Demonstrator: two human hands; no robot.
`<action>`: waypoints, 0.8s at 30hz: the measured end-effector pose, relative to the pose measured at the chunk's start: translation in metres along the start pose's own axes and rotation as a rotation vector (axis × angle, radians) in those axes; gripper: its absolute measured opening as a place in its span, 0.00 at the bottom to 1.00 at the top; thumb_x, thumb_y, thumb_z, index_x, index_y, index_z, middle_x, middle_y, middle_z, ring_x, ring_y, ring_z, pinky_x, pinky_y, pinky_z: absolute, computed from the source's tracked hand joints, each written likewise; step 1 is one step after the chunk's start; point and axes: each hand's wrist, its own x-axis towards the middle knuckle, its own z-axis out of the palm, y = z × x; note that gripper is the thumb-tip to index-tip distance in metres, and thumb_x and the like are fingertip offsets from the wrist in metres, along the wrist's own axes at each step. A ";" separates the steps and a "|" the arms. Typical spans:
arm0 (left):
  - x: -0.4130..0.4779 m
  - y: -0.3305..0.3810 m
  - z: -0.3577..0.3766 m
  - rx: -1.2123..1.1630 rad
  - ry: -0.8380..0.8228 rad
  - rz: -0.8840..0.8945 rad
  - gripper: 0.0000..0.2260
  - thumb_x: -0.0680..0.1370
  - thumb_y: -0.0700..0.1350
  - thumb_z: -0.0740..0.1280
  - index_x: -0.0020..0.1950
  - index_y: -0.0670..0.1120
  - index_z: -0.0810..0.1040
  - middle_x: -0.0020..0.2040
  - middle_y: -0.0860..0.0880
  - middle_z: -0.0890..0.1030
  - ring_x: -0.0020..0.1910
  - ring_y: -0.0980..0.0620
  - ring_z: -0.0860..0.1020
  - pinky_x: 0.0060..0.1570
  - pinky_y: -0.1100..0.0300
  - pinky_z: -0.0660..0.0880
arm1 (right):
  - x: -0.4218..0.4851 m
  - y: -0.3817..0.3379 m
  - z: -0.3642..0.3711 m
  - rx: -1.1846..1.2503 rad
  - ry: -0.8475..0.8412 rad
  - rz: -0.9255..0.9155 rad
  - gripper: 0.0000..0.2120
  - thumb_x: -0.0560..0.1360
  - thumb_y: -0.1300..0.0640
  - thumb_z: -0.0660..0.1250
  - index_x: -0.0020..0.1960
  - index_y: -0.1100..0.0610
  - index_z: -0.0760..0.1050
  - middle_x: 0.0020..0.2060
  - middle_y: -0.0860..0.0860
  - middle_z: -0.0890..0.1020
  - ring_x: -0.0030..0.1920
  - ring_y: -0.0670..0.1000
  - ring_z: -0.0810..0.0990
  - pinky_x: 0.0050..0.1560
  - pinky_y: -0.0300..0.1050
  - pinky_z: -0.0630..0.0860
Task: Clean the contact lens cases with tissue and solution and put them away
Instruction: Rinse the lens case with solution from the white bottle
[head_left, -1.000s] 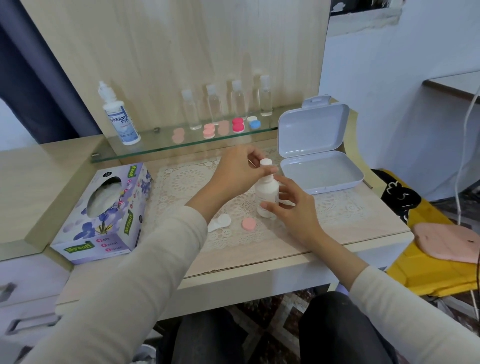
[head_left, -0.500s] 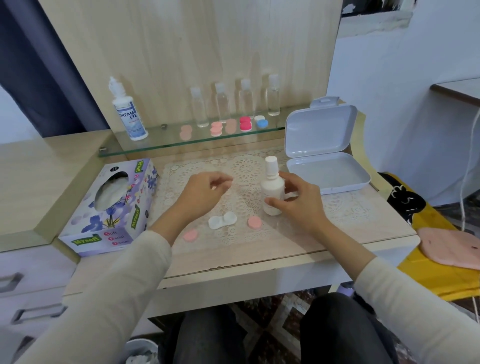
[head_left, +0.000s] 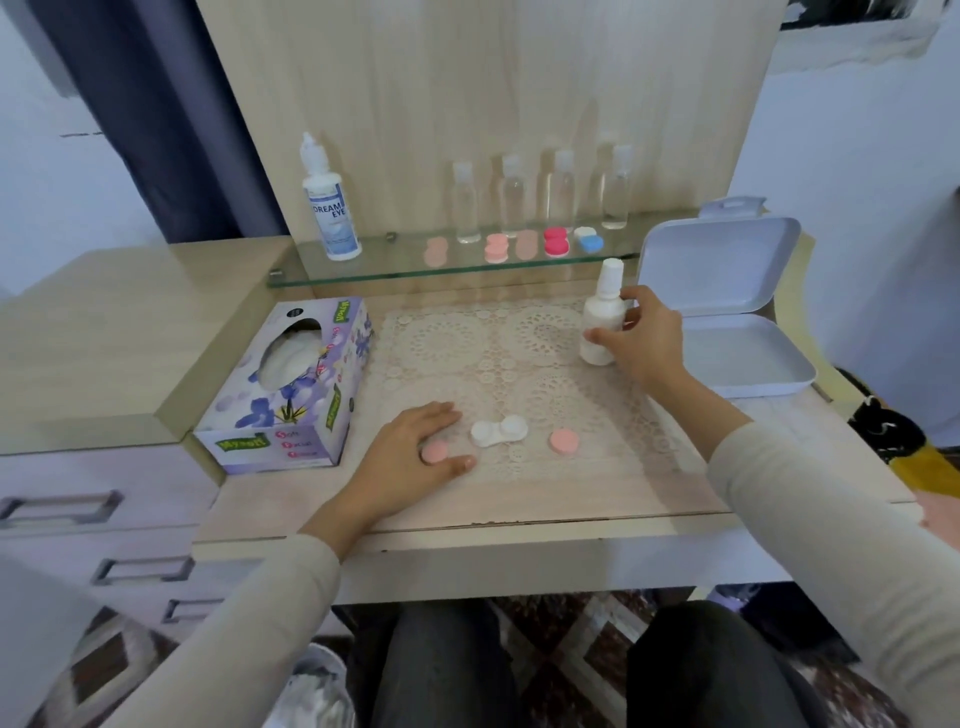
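A white contact lens case (head_left: 499, 431) lies open on the lace mat, with one pink cap (head_left: 564, 440) to its right. The other pink cap (head_left: 434, 453) lies to its left, between the thumb and fingers of my left hand (head_left: 410, 457), which rests on the mat. My right hand (head_left: 639, 343) grips a small white solution bottle (head_left: 601, 322) standing upright at the mat's far right. A tissue box (head_left: 291, 384) sits at the left. Several more lens cases (head_left: 556, 242) lie on the glass shelf.
An open white storage box (head_left: 748, 358) sits at the right, beside the bottle. The glass shelf (head_left: 363, 270) carries a large Dream Eye solution bottle (head_left: 331, 208) and several small clear bottles (head_left: 511, 200). Drawers (head_left: 57, 506) lie below at the left.
My left hand left the bottle's top, moved down left and landed on the left pink cap. My right hand carried the bottle toward the far right of the mat.
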 end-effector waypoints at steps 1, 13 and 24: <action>0.000 -0.001 -0.001 -0.025 0.010 -0.009 0.27 0.69 0.50 0.74 0.66 0.48 0.72 0.68 0.52 0.71 0.68 0.57 0.65 0.64 0.70 0.55 | 0.000 0.002 0.001 -0.002 -0.006 0.002 0.28 0.67 0.58 0.75 0.64 0.59 0.69 0.55 0.57 0.78 0.47 0.49 0.73 0.48 0.42 0.69; -0.008 -0.016 -0.017 -0.143 -0.019 -0.014 0.16 0.69 0.43 0.74 0.56 0.46 0.80 0.57 0.58 0.76 0.60 0.63 0.71 0.60 0.77 0.60 | -0.055 -0.012 0.000 -0.024 -0.001 -0.159 0.31 0.62 0.48 0.77 0.61 0.56 0.71 0.46 0.50 0.74 0.43 0.48 0.72 0.40 0.34 0.68; 0.007 0.014 -0.001 -0.136 0.203 0.028 0.11 0.68 0.44 0.75 0.49 0.44 0.82 0.48 0.48 0.80 0.46 0.53 0.75 0.47 0.68 0.69 | -0.078 -0.005 0.036 -0.276 -0.444 -0.355 0.17 0.68 0.50 0.73 0.55 0.52 0.80 0.48 0.46 0.78 0.45 0.47 0.68 0.45 0.40 0.61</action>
